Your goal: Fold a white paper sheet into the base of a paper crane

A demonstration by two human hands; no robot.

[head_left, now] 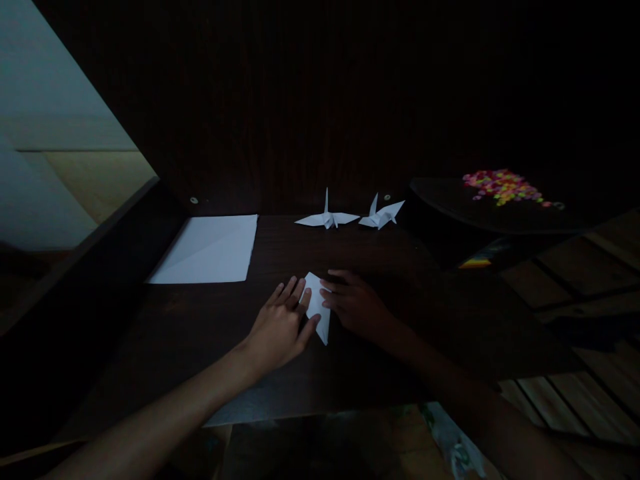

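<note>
A small folded white paper (318, 305) lies on the dark wooden table (210, 333) in front of me. My left hand (280, 327) rests flat on its left side, fingers stretched out over the paper and the thumb touching its lower edge. My right hand (353, 303) presses its fingertips on the paper's right edge, fingers extended and close together. Both hands pin the paper down on the table; neither lifts it.
A flat white sheet (210, 248) lies at the back left of the table. Two finished white paper cranes (327, 217) (383, 213) stand at the back. A dark round tray with small colourful pieces (503, 185) sits to the right. A dark wall rises behind.
</note>
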